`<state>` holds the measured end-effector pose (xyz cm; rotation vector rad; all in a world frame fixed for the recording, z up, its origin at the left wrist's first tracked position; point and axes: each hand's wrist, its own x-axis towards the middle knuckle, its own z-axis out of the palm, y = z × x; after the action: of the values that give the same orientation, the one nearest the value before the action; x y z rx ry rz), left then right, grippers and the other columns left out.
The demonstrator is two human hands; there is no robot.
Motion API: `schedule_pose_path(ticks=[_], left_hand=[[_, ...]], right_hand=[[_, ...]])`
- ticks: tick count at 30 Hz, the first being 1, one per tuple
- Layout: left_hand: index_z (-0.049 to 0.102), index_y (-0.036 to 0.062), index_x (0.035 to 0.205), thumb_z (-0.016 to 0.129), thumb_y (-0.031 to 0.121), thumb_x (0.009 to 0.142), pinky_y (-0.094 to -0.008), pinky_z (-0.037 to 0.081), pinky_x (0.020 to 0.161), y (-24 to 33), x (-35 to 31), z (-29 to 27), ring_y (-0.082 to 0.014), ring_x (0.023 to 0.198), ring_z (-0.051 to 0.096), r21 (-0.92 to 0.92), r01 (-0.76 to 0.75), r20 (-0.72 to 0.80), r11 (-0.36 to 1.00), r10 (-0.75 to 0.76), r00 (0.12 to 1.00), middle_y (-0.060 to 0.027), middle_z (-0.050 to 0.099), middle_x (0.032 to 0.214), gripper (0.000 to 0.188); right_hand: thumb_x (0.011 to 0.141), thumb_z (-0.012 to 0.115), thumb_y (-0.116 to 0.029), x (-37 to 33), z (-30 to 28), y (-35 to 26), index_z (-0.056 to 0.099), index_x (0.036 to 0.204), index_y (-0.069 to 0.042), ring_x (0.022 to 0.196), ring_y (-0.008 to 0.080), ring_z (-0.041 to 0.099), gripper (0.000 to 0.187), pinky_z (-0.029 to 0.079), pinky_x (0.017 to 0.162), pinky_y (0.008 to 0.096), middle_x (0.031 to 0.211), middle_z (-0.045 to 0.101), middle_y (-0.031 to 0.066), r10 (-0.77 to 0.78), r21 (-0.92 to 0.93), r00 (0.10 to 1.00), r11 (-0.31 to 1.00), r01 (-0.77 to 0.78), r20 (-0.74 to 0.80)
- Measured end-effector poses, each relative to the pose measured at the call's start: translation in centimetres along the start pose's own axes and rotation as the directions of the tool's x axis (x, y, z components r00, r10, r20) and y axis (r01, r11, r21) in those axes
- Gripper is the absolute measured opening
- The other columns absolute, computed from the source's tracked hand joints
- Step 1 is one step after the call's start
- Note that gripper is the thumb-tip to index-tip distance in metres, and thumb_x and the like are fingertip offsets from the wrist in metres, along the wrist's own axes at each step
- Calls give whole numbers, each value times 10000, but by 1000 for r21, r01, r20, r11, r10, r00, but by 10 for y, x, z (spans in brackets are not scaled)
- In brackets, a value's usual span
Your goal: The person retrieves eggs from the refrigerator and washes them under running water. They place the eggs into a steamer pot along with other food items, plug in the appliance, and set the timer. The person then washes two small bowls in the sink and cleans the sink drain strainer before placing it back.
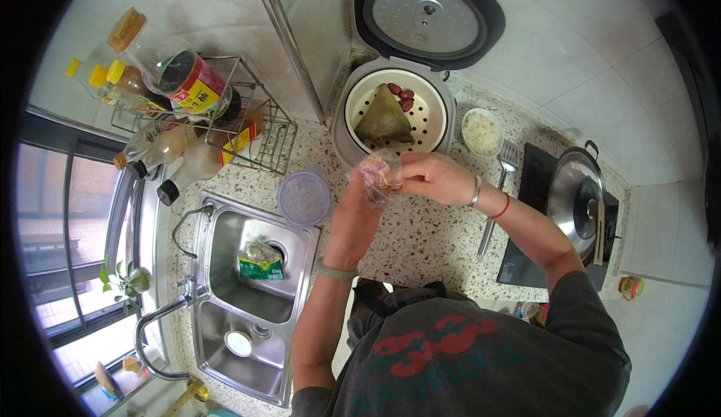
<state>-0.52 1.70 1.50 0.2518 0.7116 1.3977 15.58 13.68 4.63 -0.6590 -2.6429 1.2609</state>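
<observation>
In front of the rice cooker (339, 128), both hands are on a small crinkled clear plastic packet (381, 180) with pink print. My left hand (353, 218) is closed around its left side, and my right hand (441, 179) pinches its right side. Brownish contents show faintly inside; their kind is unclear. The cooker's lid (428, 15) stands raised. In its white steamer basket (430, 128), a leaf-wrapped dumpling (384, 118) lies beside several red dates (406, 100).
A bowl of white rice (481, 133) and a fork (508, 163) are right of the cooker. Farther right, a lidded pan (572, 192) sits on a black cooktop (518, 255). A round plastic lid (304, 198), double sink (248, 297) and bottle rack (278, 143) stand left.
</observation>
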Motion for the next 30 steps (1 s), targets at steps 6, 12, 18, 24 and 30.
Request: schedule_pose_path(ticks=[6,12,18,24,30], left_hand=[[432,24,1321,329,353,1030,-336,382,1000,-3,1,8,-167,1162,494,33,-72,-32,997,73,997,-79,517,1271,452],[423,26,1331,314,330,1035,-351,384,1010,-7,4,-5,-178,1163,510,427,-153,-36,891,186,982,-76,535,1262,438],[425,34,1326,318,351,1031,-373,391,1011,1,-2,4,-190,1186,503,-48,-94,-101,994,89,991,-77,525,1286,447],[459,87,1295,338,381,1024,-372,412,968,3,-2,-19,-195,1185,504,-103,-104,-156,989,87,984,-65,535,1271,418],[468,126,1296,366,442,1004,-340,416,906,0,1,-24,-196,1170,509,-184,-56,-204,981,18,979,-47,541,1276,442]], right_hand=[[796,664,-326,4,8,-16,688,946,-257,791,245,643,167,514,640,386,840,615,21,117,-277,991,952,-130,-62],[764,695,-302,7,6,-30,683,916,-215,701,257,624,176,489,573,381,778,601,16,8,-423,991,904,-63,-130],[775,716,-218,9,-11,-14,674,1013,-155,729,252,634,250,507,615,364,765,620,67,-53,63,996,996,57,-74],[823,672,-150,29,-32,-8,622,1043,-37,769,269,613,252,495,679,345,888,603,106,-322,-52,923,947,319,-209],[838,631,-143,93,-43,37,621,1059,-110,912,293,591,224,484,787,382,999,581,99,-341,-354,914,901,251,-219]])
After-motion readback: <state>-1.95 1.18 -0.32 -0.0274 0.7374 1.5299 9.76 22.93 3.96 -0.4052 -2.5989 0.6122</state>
